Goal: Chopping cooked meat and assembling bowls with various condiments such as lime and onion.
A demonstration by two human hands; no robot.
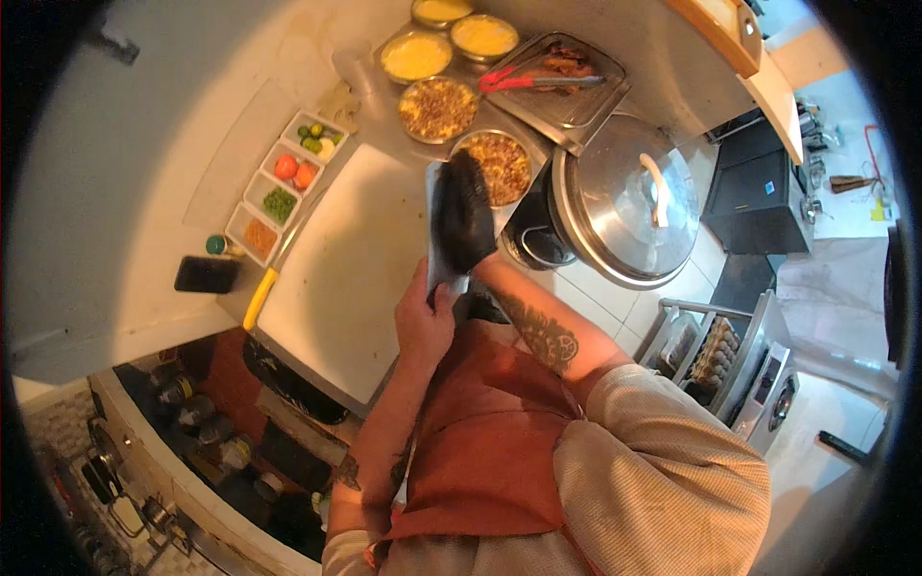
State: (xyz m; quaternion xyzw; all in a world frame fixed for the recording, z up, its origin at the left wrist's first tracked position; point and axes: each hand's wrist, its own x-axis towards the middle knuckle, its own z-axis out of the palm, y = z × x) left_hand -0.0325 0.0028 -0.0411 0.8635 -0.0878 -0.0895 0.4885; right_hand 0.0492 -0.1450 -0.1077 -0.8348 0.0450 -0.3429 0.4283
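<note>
My left hand is bare and grips the near end of a flat, pale object, whose kind I cannot tell. My right hand wears a black glove and lies along that object, fingers pointing away from me. It covers most of the object's face, so its grip is hidden. Both hands are above the right edge of a white cutting board. Just beyond the gloved fingers is a round metal bowl of yellow food with brown crumbled topping. A yellow-handled knife lies along the board's left edge.
Small containers of vegetables line the left side, near a phone. More filled bowls stand at the back. Red tongs rest on a tray with browned food. A large lidded pot stands at right.
</note>
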